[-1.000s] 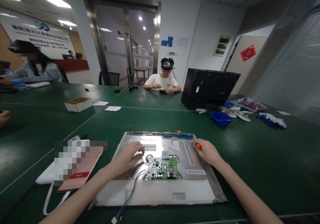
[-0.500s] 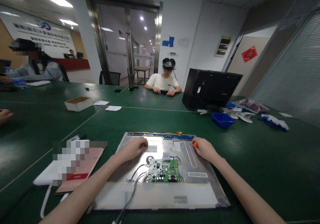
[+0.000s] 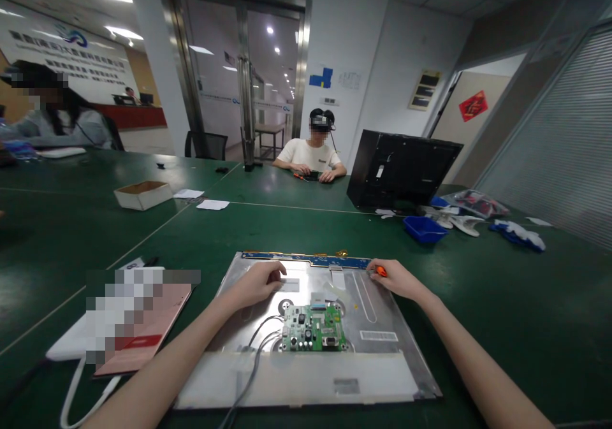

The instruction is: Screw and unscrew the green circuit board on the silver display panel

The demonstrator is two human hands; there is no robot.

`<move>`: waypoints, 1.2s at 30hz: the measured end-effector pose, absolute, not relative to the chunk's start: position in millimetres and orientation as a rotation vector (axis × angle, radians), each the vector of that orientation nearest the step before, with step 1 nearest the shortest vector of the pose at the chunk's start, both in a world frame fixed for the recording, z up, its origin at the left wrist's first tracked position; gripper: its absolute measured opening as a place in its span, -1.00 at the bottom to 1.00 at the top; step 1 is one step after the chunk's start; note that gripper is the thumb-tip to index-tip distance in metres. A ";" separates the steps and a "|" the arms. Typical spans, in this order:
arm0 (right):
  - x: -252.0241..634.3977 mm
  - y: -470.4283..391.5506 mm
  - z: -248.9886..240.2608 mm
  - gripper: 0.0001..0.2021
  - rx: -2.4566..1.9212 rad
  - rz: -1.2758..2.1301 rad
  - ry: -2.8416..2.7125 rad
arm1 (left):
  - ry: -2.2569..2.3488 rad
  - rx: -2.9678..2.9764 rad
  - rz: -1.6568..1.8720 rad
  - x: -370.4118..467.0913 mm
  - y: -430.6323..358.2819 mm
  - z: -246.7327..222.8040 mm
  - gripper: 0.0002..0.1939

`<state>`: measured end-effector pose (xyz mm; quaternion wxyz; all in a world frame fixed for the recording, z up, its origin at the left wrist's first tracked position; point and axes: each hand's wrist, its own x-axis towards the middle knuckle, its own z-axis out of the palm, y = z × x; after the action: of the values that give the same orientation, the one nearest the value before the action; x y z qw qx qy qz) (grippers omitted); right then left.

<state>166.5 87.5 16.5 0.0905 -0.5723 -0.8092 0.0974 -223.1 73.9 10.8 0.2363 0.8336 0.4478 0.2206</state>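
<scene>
- Glass doors (image 3: 215,85) in a metal frame stand behind the green tabletop (image 3: 507,314), with white wall to their right.
- Screen panel (image 3: 313,282): lies flat on the tabletop, directly in front of the person, silver side up.
- Circuit board (image 3: 313,328): sits near the middle of the panel.
- Blue strip (image 3: 287,259): runs along the panel's far edge.
- Wires (image 3: 255,371): extend from the left side of the circuit board and cross the panel's near edge.
- Left hand (image 3: 261,282): over the far left part of the panel. Grip is loose, fingers curled, thumb apart from the fingertips; no object shows in it. Contact with the panel cannot be told.
- Right hand (image 3: 394,279): at the panel's far right corner. Grip is closed around an orange tool (image 3: 381,271); the tool's tip is too small to make out.
- Pink folder (image 3: 169,298): left of the panel, beside a white device (image 3: 69,340).
- Blue tray (image 3: 425,238): beyond the panel to the right, near a black monitor (image 3: 406,167).
- Co-worker (image 3: 313,155): seated across the tabletop, both hands on a small dark object.
</scene>
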 end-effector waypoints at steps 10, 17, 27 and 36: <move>145.5 89.4 19.4 -0.86 -1.843 0.152 -2.456 | 1.216 2.371 0.616 -222.8 72.1 9.6 -0.89; 72.9 77.1 34.7 -0.87 -1.574 0.194 -2.622 | 1.182 2.379 0.609 -222.9 71.9 7.9 -0.91; -40.3 81.3 35.8 -0.84 -1.201 0.247 -2.807 | 1.175 2.420 0.670 -225.3 71.9 -0.5 -0.90; -0.8 71.5 42.3 -0.74 -1.166 0.329 -2.740 | 1.225 2.425 0.573 -230.2 67.8 10.6 -0.88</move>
<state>-0.8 71.5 42.3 0.0728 -0.3881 -0.9122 0.1094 -230.2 67.8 10.6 0.1814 0.8589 0.4339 0.2028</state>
